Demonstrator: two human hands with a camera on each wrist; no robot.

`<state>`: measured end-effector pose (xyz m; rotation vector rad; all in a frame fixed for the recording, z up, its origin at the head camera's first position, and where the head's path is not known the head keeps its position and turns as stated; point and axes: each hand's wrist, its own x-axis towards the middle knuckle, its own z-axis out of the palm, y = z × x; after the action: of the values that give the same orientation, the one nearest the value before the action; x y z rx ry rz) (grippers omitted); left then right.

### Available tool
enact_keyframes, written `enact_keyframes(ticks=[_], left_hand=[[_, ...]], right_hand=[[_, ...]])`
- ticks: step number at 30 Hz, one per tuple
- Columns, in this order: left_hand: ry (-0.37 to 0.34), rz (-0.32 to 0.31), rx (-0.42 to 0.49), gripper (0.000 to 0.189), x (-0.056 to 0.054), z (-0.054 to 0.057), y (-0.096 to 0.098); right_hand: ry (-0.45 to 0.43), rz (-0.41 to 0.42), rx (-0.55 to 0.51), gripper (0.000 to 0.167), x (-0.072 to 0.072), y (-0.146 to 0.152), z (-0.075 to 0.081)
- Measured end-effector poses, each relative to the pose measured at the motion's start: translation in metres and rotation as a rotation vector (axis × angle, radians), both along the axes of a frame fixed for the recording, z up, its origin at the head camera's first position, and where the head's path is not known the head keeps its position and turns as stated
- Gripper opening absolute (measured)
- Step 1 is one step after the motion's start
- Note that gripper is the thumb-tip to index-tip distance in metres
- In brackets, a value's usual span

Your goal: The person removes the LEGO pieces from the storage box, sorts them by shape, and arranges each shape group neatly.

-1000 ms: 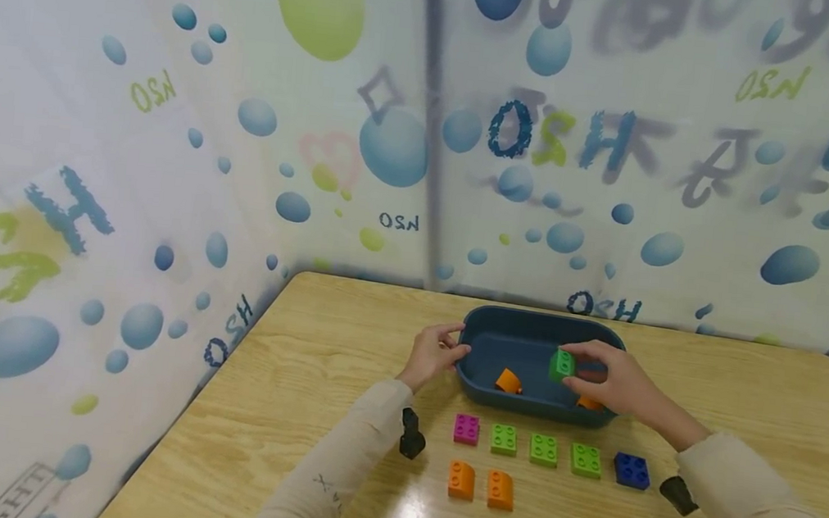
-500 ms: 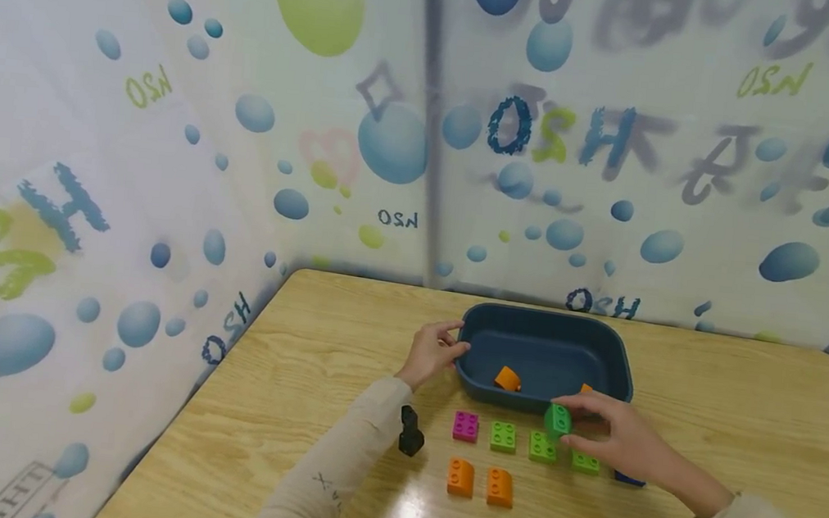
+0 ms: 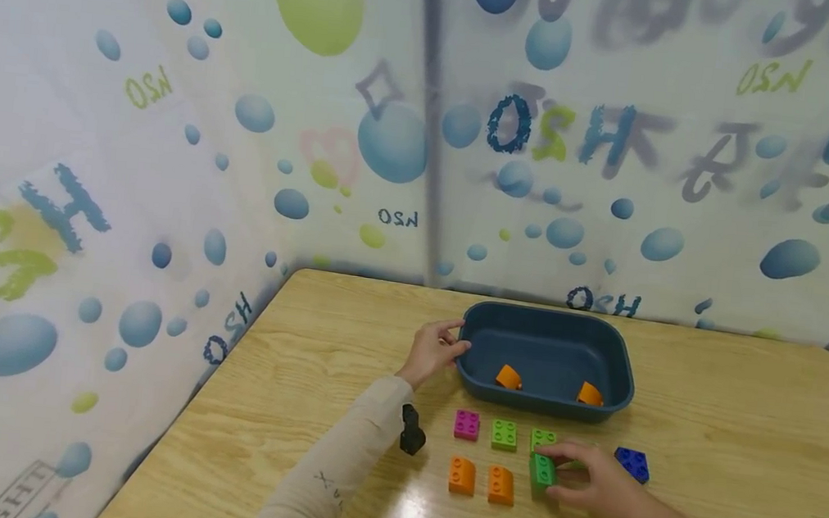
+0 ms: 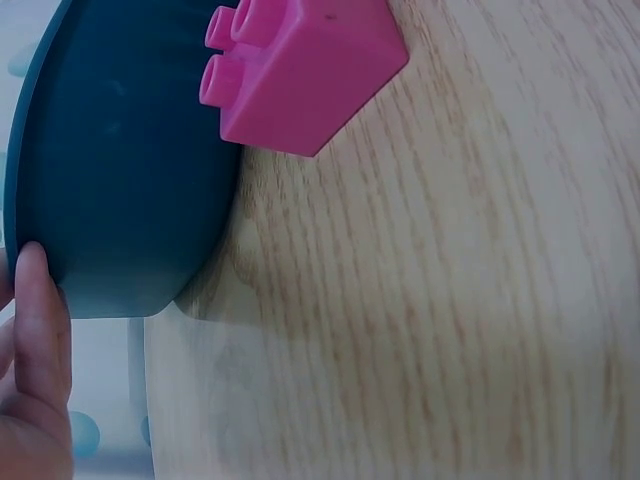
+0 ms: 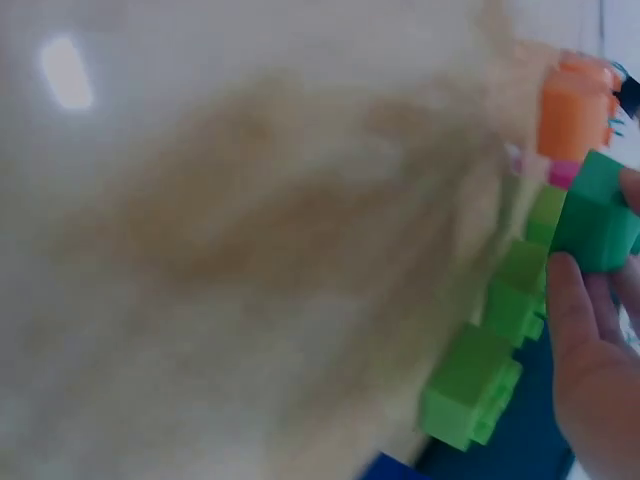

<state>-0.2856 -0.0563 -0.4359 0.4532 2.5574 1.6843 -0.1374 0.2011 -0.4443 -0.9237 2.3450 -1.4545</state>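
My left hand (image 3: 430, 357) pinches the left end of a dark blue plastic bin (image 3: 542, 403); the left wrist view shows a finger against the bin's outer wall (image 4: 110, 190). With thumb and fingers, my right hand (image 3: 609, 488) holds a green toy building block (image 3: 542, 473) close over the table, right of two orange curved blocks (image 3: 461, 476). Behind them runs a row: a magenta block (image 3: 466, 425), several lime blocks (image 3: 504, 435) and a dark blue block (image 3: 632, 465). The right hand hides one lime block in the head view; the right wrist view shows that lime block (image 5: 465, 385).
Two more orange blocks, a left one (image 3: 509, 377) and a right one (image 3: 590, 394), lie inside the bin. A wood-grain table (image 3: 349, 327) carries everything. A patterned curtain (image 3: 343, 228) hangs behind it. A small black object (image 3: 411, 430) is at the left sleeve.
My right hand has carried the green block out of the bin, forward over the row of blocks, to the spot beside the orange pair. The left hand has stayed on the bin.
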Motion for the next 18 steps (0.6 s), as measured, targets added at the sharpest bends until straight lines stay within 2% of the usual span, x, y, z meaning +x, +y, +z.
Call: enact_keyframes(ticks=[13, 18], left_hand=[[-0.001, -0.024, 0.046, 0.043, 0.002, 0.002, -0.001], [0.013, -0.021, 0.038, 0.042, 0.002, 0.001, -0.002]], right_hand=[[-0.096, -0.010, 0.019, 0.048, 0.010, -0.005, -0.014], [-0.076, -0.004, -0.004, 0.048, 0.012, -0.005, -0.017]])
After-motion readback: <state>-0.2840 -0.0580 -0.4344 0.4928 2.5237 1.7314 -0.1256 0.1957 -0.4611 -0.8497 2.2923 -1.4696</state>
